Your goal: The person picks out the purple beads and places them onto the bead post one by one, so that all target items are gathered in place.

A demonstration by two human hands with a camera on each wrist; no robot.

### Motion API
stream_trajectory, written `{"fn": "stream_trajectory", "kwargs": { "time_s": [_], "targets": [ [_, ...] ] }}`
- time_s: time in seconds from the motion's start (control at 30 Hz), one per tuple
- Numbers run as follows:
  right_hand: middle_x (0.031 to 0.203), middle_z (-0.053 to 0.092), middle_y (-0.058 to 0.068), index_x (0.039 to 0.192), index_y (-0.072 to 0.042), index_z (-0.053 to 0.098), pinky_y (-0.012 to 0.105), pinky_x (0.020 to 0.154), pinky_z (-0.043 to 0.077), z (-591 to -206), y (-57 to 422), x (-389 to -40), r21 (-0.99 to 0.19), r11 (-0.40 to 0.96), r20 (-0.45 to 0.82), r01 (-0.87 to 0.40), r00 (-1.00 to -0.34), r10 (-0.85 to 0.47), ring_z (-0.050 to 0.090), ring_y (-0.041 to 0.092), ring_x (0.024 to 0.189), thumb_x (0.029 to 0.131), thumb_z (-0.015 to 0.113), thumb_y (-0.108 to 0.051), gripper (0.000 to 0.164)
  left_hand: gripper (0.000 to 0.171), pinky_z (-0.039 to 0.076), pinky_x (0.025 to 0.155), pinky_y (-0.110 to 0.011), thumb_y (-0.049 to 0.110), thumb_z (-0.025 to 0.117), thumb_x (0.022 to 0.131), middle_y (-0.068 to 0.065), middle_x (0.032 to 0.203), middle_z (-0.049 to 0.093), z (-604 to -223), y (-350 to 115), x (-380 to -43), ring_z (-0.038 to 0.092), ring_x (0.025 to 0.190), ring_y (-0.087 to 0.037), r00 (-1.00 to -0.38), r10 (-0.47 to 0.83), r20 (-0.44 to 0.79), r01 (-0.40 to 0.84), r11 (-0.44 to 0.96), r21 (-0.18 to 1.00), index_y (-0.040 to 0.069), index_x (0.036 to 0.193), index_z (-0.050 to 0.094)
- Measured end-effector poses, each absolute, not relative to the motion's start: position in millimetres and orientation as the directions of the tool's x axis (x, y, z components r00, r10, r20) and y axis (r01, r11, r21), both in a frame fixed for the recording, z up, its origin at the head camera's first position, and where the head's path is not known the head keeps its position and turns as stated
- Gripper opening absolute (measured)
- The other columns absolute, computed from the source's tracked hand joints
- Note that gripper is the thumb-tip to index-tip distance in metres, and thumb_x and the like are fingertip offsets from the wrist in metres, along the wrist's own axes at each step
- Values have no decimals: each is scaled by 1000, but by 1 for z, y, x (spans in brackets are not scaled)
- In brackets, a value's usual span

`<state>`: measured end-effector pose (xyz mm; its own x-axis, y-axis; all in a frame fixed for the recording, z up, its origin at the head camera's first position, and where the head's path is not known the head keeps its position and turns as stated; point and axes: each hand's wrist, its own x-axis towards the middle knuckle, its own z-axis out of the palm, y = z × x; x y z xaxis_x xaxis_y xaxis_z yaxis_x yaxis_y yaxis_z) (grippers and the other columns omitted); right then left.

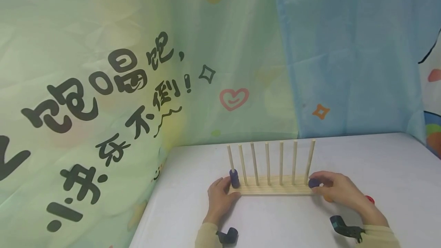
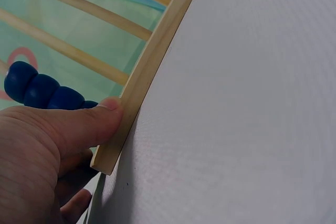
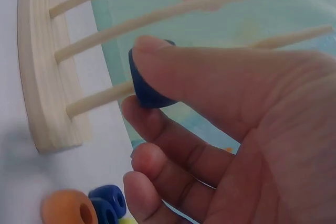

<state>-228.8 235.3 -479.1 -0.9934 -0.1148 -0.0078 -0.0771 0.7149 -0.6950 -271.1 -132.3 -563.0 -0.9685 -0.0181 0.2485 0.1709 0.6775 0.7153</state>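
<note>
A wooden rack (image 1: 272,191) with a row of several upright pegs stands on the white table. Dark blue beads (image 1: 234,179) are stacked on its leftmost peg; in the left wrist view the stacked blue beads (image 2: 44,88) show above the thumb. My left hand (image 1: 220,198) grips the left end of the base, thumb on the front edge. Beside the rightmost peg (image 1: 310,160), my right hand (image 1: 339,188) pinches one blue bead (image 3: 147,87) between thumb and forefinger. The peg runs behind this bead in the right wrist view, and its other fingers are loosely curled.
On the table by the right hand lie an orange bead (image 3: 68,208) and loose blue beads (image 3: 110,200). A red bead (image 1: 370,199) shows partly behind the right forearm. Printed cloths (image 1: 234,49) hang behind and left of the table.
</note>
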Motion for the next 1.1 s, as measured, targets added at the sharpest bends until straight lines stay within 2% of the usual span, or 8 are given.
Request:
{"fn": "stream_trajectory", "kwargs": {
  "time_s": [0.17, 0.3, 0.6, 0.93, 1.1],
  "targets": [
    [102, 69, 7, 118, -7, 66, 31, 63, 47, -479, 227, -227, -729, 677, 1, -103, -989, -150, 59, 19, 84, 82, 77, -27, 43, 55, 29, 109, -59, 27, 83, 73, -7, 125, 66, -564, -133, -271, 49, 127, -34, -969, -17, 245, 169, 680, 714, 15, 124, 66],
    [100, 68, 7, 118, -4, 66, 27, 61, 46, -478, 221, -227, -759, 634, 27, -146, -981, -194, 59, 15, 77, 82, 77, -23, 42, 55, 29, 109, -59, 26, 83, 73, -7, 125, 66, -563, -133, -271, 49, 127, -35, -971, -9, 241, 170, 681, 712, 14, 124, 66],
    [100, 69, 4, 116, -5, 67, 25, 64, 50, -478, 202, -230, -757, 615, 84, -219, -967, -241, 61, 14, 79, 83, 77, -21, 39, 55, 28, 110, -58, 24, 83, 73, -6, 127, 65, -562, -133, -271, 47, 129, -34, -973, -17, 229, 160, 666, 729, 14, 125, 66],
    [99, 69, 2, 116, -9, 67, 25, 64, 49, -486, 182, -235, -760, 617, 67, -202, -970, -234, 58, 12, 77, 82, 77, -24, 38, 55, 28, 110, -59, 26, 83, 72, -6, 126, 66, -563, -133, -271, 47, 128, -34, -970, -18, 241, 169, 663, 729, 15, 123, 67],
    [99, 69, 1, 116, -10, 67, 24, 63, 49, -489, 173, -236, -768, 602, 99, -219, -969, -226, 58, 10, 77, 82, 77, -25, 38, 55, 27, 111, -58, 26, 83, 72, -6, 125, 66, -564, -133, -271, 47, 129, -34, -971, -19, 238, 167, 661, 732, 16, 123, 67]
  ]
}}
